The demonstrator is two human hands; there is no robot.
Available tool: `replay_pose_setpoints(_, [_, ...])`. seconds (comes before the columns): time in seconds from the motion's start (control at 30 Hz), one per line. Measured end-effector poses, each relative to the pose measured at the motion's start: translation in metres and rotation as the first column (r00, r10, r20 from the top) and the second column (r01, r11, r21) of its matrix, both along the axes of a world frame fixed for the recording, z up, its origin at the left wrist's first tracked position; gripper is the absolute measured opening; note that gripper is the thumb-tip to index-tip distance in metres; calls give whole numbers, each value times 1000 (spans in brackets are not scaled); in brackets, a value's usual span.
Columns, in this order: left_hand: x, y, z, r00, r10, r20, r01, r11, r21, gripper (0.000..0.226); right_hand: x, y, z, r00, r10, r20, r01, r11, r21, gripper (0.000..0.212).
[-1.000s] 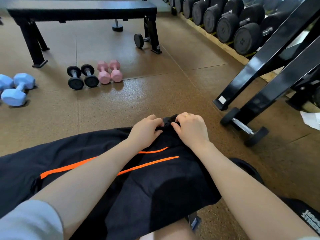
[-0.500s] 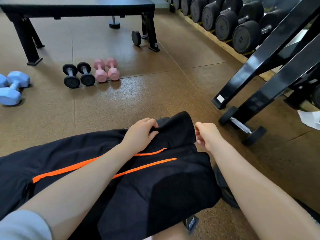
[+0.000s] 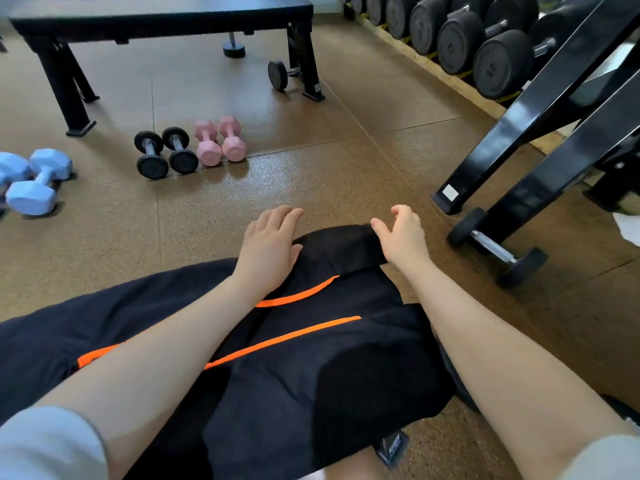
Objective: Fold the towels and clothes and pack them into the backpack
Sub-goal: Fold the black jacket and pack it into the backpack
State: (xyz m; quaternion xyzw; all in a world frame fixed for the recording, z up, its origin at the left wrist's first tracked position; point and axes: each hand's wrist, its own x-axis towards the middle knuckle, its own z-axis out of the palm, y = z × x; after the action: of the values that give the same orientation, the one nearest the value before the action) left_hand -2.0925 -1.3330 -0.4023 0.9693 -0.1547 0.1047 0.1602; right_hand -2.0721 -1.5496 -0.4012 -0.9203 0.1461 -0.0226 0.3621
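Head view: black garment point(image 3: 311, 358) on floor point(image 3: 311, 174)
left hand point(image 3: 266, 244): flat, pressing fabric
right hand point(image 3: 401, 233): loose, holding nothing
handling: soft, light; likely grab folded edge

Both bare forearms reach forward from the bottom corners, each coming out of a short pale grey sleeve, and they draw closer together toward the wrists. The left hand point(image 3: 268, 242) lies palm down, fingers straight and close together, pointing away and a little to the right, thumb tucked along its right edge. The right hand point(image 3: 401, 233) is turned back-up, its fingers loosely curled with the thumb sticking out to the left, holding nothing that can be seen. The two hands sit near each other but apart, at about the same height.
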Motion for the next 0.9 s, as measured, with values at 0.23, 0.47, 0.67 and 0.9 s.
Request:
replay_pose_setpoints(0.23, [-61, 38, -15, 994, -113, -4, 113, 984, 135, 49, -53, 26, -14, 610, 744, 273, -459, 613, -643, 23])
replay_pose_setpoints(0.47, [-79, 71, -13, 995, -57, 86, 40, 981, 191, 17, -34, 36, -20, 714, 685, 144, -375, 548, -748, 20])
replay_pose_setpoints(0.67, [-92, 80, 15, 991, -126, 42, 130, 986, -101, 18, -57, 22, 12, 707, 648, 283, -332, 658, -676, 27])
replay_pose_setpoints(0.9, [-101, 93, 4, 973, -143, -181, 127, 987, -98, 57, -92, 48, 23, 834, 546, 78, -420, 720, -552, 50])
